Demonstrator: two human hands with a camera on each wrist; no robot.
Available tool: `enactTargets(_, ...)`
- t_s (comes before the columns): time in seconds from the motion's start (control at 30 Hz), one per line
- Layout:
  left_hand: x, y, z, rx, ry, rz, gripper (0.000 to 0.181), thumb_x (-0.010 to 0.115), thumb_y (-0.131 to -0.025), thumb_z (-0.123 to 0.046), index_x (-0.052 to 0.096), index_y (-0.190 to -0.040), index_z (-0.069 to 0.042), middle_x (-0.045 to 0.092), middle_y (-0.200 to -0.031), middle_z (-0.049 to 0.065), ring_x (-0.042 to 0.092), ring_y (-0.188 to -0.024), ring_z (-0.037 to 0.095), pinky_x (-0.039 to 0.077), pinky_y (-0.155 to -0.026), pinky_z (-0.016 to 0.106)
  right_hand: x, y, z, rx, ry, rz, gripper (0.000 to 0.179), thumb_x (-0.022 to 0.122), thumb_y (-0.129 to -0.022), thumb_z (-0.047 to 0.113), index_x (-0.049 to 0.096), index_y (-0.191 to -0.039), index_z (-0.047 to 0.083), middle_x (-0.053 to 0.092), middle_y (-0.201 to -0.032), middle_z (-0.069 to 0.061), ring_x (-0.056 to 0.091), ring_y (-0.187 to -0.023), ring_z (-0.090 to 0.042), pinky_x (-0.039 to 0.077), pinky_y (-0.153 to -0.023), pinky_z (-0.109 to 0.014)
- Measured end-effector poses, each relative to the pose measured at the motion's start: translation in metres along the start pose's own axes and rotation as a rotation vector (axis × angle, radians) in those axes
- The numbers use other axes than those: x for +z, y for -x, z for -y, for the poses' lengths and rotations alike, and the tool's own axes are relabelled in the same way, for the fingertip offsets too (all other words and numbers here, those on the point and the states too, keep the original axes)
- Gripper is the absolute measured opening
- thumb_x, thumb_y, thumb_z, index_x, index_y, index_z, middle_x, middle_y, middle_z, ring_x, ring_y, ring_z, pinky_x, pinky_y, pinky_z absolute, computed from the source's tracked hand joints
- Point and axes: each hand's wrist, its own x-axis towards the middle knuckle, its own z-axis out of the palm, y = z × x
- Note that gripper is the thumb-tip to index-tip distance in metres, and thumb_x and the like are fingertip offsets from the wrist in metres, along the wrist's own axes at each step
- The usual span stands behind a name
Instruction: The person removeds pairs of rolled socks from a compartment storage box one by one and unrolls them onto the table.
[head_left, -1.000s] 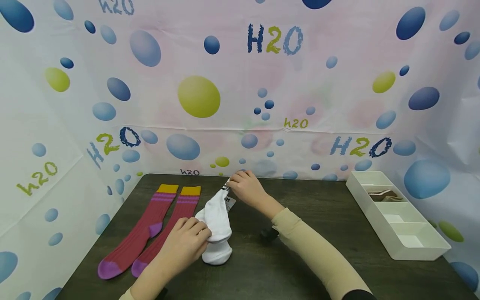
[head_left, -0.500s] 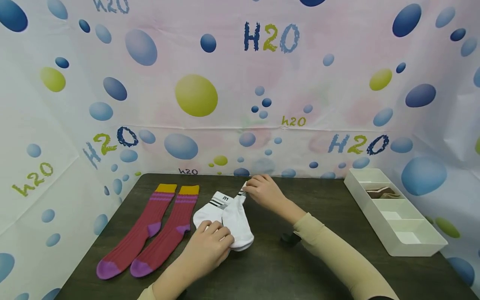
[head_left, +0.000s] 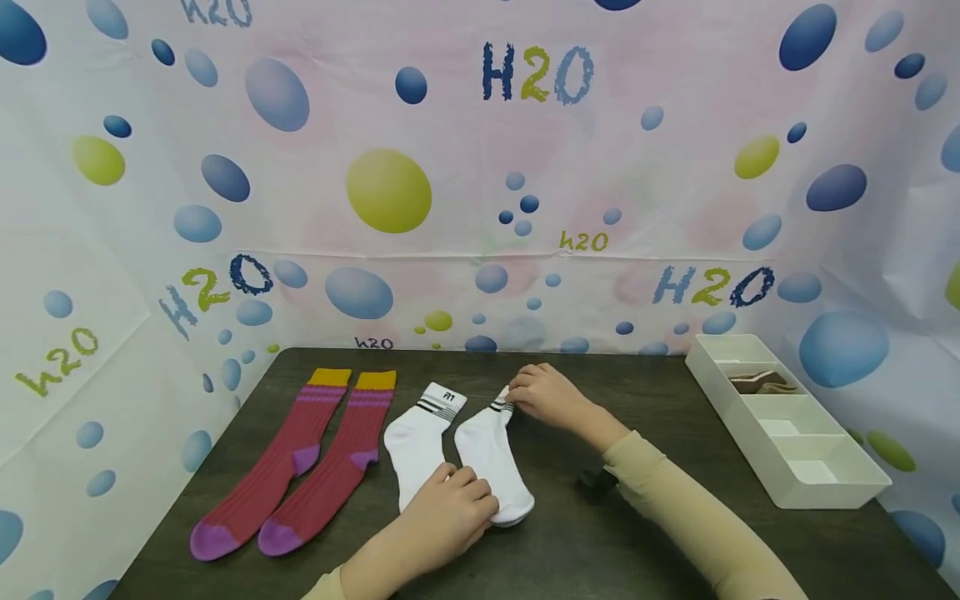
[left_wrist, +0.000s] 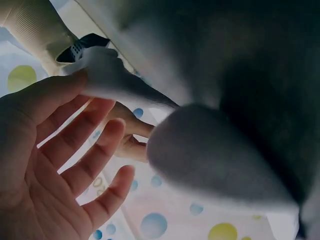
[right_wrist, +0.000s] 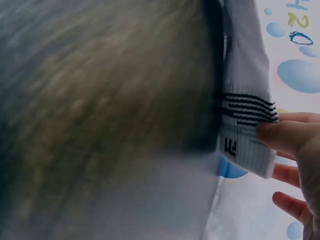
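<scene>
Two white ankle socks with black stripes lie side by side mid-table. On the right-hand white sock [head_left: 491, 458], my right hand [head_left: 551, 396] pinches the cuff between thumb and fingers; the right wrist view shows the striped cuff [right_wrist: 247, 125] in that pinch. My left hand [head_left: 450, 517] pinches the same sock's foot at its left edge, thumb against the fabric in the left wrist view, other fingers spread. The left-hand white sock [head_left: 416, 446] lies flat beside it, cuff away from me, its toe hidden behind my left hand.
Left of the white socks lie two long maroon socks [head_left: 330, 458] with yellow cuffs and purple heels and toes. At the table's right edge stands a white divided box [head_left: 750, 442], with folded brown and beige fabric [head_left: 761, 382] in one compartment. A printed curtain [head_left: 480, 167] hangs behind.
Both hands have drawn one white sock off the other and carried it right and down to the table. The other white sock, earlier largely covered, now shows beside it.
</scene>
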Motion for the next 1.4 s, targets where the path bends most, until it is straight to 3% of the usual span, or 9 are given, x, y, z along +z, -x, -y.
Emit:
enactTargets(0.27,-0.002,0.002,0.000,-0.005,0.084,0.128,0.013,0.074,-0.081,-0.038,0.067,-0.087,-0.028,0.063,-0.086,-0.015,0.056,-0.083,0.006,0.042,-0.075,0.028,0.003,0.007,-0.002,0.067,-0.093,0.195,0.018,0.069,-0.089,0.012,0.075,-0.104,0.020,0.073,-0.106,0.002,0.064,-0.103,-0.021,0.051,-0.083,-0.042)
enactTargets(0.5,-0.006,0.003,0.001,-0.038,0.215,0.333,0.037,0.066,-0.088,-0.047,0.064,-0.121,-0.030,0.065,-0.109,-0.012,0.059,-0.103,0.008,0.045,-0.083,0.032,-0.007,0.007,0.006,0.194,-0.242,0.376,0.038,0.055,-0.091,-0.002,0.068,-0.123,0.014,0.068,-0.123,-0.009,0.066,-0.108,-0.028,0.052,-0.076,-0.040)
enactTargets(0.6,-0.005,0.004,-0.001,-0.028,0.262,0.411,0.044,0.065,-0.089,-0.050,0.059,-0.129,-0.034,0.065,-0.115,-0.011,0.059,-0.108,0.008,0.046,-0.084,0.035,-0.009,0.005,0.011,0.246,-0.295,0.476,0.045,0.050,-0.093,-0.003,0.063,-0.131,0.016,0.062,-0.134,-0.014,0.066,-0.078,-0.025,0.044,-0.059,-0.031)
enactTargets(0.7,-0.004,0.005,-0.002,-0.022,0.267,0.462,0.045,0.065,-0.088,-0.051,0.058,-0.130,-0.038,0.065,-0.117,-0.010,0.059,-0.109,0.008,0.046,-0.084,0.038,-0.010,0.002,0.015,0.282,-0.281,0.543,0.046,0.049,-0.094,-0.001,0.061,-0.134,0.020,0.056,-0.141,-0.012,0.040,-0.050,-0.017,0.032,-0.050,-0.026)
enactTargets(0.83,-0.004,0.006,-0.005,-0.010,0.254,0.488,0.043,0.067,-0.086,-0.051,0.060,-0.128,-0.042,0.064,-0.117,-0.009,0.058,-0.109,0.009,0.046,-0.085,0.039,-0.009,0.001,0.016,0.298,-0.259,0.560,0.046,0.050,-0.095,0.000,0.062,-0.133,0.023,0.053,-0.145,-0.008,0.019,-0.047,-0.012,0.023,-0.048,-0.024)
enactTargets(1.0,-0.004,0.009,-0.006,-0.002,0.254,0.503,0.042,0.069,-0.084,-0.051,0.061,-0.125,-0.045,0.062,-0.120,-0.008,0.057,-0.110,0.011,0.047,-0.089,0.043,-0.007,0.001,0.014,0.292,-0.285,0.564,0.048,0.049,-0.093,0.000,0.061,-0.134,0.022,0.051,-0.146,-0.009,0.033,-0.051,-0.016,0.023,-0.048,-0.025)
enactTargets(1.1,-0.004,0.009,-0.007,-0.005,0.254,0.502,0.041,0.069,-0.084,-0.051,0.062,-0.124,-0.045,0.061,-0.121,-0.007,0.057,-0.111,0.012,0.048,-0.092,0.045,-0.007,0.002,0.012,0.300,-0.310,0.560,0.049,0.049,-0.093,0.000,0.060,-0.135,0.021,0.050,-0.147,-0.010,0.063,-0.082,-0.026,0.031,-0.054,-0.027)
enactTargets(1.2,-0.005,0.009,-0.006,-0.003,0.248,0.497,0.041,0.069,-0.084,-0.051,0.062,-0.124,-0.044,0.062,-0.121,-0.007,0.057,-0.111,0.012,0.047,-0.092,0.045,-0.007,0.004,0.011,0.305,-0.319,0.541,0.048,0.049,-0.094,0.001,0.058,-0.137,0.019,0.049,-0.148,-0.011,0.058,-0.121,-0.031,0.040,-0.066,-0.031)
enactTargets(1.4,-0.010,0.007,-0.001,-0.033,0.229,0.495,0.037,0.067,-0.086,-0.050,0.063,-0.122,-0.042,0.063,-0.119,-0.009,0.056,-0.111,0.012,0.046,-0.094,0.044,-0.016,0.014,0.011,0.299,-0.326,0.444,0.044,0.055,-0.094,0.005,0.057,-0.137,0.014,0.052,-0.144,-0.015,0.062,-0.104,-0.028,0.047,-0.075,-0.039)
